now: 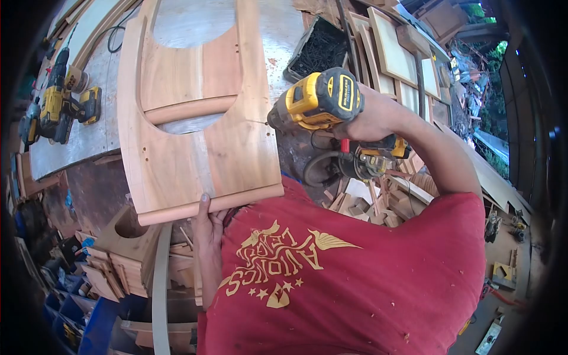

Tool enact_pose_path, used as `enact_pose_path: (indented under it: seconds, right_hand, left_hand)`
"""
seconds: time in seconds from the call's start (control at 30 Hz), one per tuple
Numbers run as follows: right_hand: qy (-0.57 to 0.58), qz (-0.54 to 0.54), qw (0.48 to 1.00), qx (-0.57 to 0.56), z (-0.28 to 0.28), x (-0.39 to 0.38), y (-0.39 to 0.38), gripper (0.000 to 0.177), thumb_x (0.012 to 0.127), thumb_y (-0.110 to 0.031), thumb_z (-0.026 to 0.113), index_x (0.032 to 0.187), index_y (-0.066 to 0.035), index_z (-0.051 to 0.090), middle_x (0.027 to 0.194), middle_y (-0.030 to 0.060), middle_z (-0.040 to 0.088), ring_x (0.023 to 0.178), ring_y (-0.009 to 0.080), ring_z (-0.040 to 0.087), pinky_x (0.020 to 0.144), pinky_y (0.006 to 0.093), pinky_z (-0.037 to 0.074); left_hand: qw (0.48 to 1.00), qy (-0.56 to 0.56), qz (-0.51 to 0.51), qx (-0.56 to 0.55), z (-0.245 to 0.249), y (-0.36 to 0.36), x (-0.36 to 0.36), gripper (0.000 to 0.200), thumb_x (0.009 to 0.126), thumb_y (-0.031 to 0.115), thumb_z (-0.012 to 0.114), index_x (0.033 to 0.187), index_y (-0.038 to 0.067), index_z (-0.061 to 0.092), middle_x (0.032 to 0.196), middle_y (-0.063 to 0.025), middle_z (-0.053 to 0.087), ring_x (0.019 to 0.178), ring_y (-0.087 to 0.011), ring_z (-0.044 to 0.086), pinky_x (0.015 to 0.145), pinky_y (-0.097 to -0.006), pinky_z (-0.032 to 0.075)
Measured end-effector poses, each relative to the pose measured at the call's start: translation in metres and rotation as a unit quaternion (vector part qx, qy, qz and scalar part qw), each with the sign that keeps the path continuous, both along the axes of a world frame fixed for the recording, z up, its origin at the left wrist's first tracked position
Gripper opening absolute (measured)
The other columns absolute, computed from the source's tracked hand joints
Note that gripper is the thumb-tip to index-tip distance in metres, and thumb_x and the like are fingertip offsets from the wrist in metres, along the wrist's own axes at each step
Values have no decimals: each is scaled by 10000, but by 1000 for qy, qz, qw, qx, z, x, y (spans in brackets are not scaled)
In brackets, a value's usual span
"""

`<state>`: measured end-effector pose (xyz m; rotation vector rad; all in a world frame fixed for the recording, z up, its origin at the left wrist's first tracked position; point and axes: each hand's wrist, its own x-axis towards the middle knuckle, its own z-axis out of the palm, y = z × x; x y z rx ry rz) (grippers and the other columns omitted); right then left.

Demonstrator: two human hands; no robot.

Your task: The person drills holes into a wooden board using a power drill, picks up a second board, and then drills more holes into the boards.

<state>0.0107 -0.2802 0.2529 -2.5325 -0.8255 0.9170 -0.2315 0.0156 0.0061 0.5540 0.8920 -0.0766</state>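
A wooden panel assembly (177, 160) with oval cut-outs and rounded crossbars lies over the front of the workbench, its near end against the red shirt. My left hand (208, 229) grips the near bar from below, thumb pressed on its edge and fingers underneath. My right hand (368, 115) is wrapped around the handle of a yellow and black cordless drill (319, 97). The drill lies sideways, its thin bit pointing left at the panel's right edge, close to a pair of small dark holes (268, 134). More paired holes show along both sides of the wood.
Another yellow drill (56, 100) stands on the workbench (77, 142) at left, beside a small tub (77, 78). Behind my right hand sits a black bin of dark screws (319, 50). Wood offcuts (384, 204) litter the floor, and stacked boards (121, 266) stand lower left.
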Motion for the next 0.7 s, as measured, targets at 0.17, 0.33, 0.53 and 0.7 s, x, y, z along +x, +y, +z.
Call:
enact_pose_path:
  seconds: [0.17, 0.33, 0.53, 0.7]
  right_hand:
    - [-38, 38, 998, -24, -6, 1, -3, 434, 799, -177, 711, 1204, -34, 651, 1138, 193, 685, 1064, 354, 659, 969, 420, 530]
    - [-45, 9, 999, 8, 0, -9, 3, 383, 785, -131, 708, 1146, -14, 661, 1094, 192, 701, 1046, 347, 679, 926, 420, 549]
    - [13, 21, 1000, -18, -3, 7, 6, 451, 771, -127, 702, 1206, -24, 636, 1106, 196, 703, 1049, 363, 673, 946, 427, 541]
    - [-68, 114, 990, 36, -21, 12, -6, 403, 755, -121, 670, 1142, -17, 629, 1015, 200, 706, 986, 381, 685, 900, 444, 556]
  left_hand:
    - [1000, -8, -16, 3, -6, 2, -3, 508, 976, 143, 700, 1365, -66, 448, 1219, -236, 643, 1042, -359, 718, 875, -516, 657]
    - [1000, -6, -22, -7, -2, 3, -1, 515, 981, 147, 690, 1375, -68, 438, 1211, -244, 638, 1051, -370, 710, 894, -522, 650]
    - [1000, -7, -14, 4, 5, 0, 1, 501, 987, 142, 678, 1364, -85, 438, 1212, -256, 636, 1044, -371, 712, 897, -527, 649]
    - [1000, -9, -12, 7, 0, -1, 0, 503, 984, 145, 685, 1357, -90, 443, 1206, -253, 639, 1037, -362, 714, 894, -525, 649]
